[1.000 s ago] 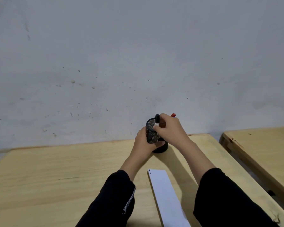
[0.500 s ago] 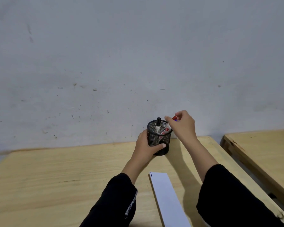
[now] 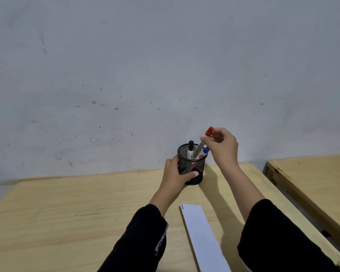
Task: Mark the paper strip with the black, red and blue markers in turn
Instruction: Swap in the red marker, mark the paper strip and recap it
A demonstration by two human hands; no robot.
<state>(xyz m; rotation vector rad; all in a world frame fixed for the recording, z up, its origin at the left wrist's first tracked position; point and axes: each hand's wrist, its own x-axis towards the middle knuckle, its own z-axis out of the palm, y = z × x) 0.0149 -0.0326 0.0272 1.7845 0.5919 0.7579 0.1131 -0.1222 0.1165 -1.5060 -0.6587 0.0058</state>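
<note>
While the left hand (image 3: 177, 171) grips the cup (image 3: 192, 165) on the table (image 3: 67, 213), right fingers (image 3: 206, 139) pinch the red marker (image 3: 204, 142) half out; the strip (image 3: 202, 236) bears one black mark (image 3: 182, 206), so red and blue (image 3: 205, 150) seem left

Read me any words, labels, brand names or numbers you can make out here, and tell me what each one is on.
No text here is legible.
Black marker label: dark print on the white barrel, too small to read.
Red marker label: printed, with a red patch low on the barrel, too blurred to read.
Left sleeve: white lettering along the cuff edge, too small to read.
Paper strip: only a short dark stroke at its far corner, no writing.
</note>
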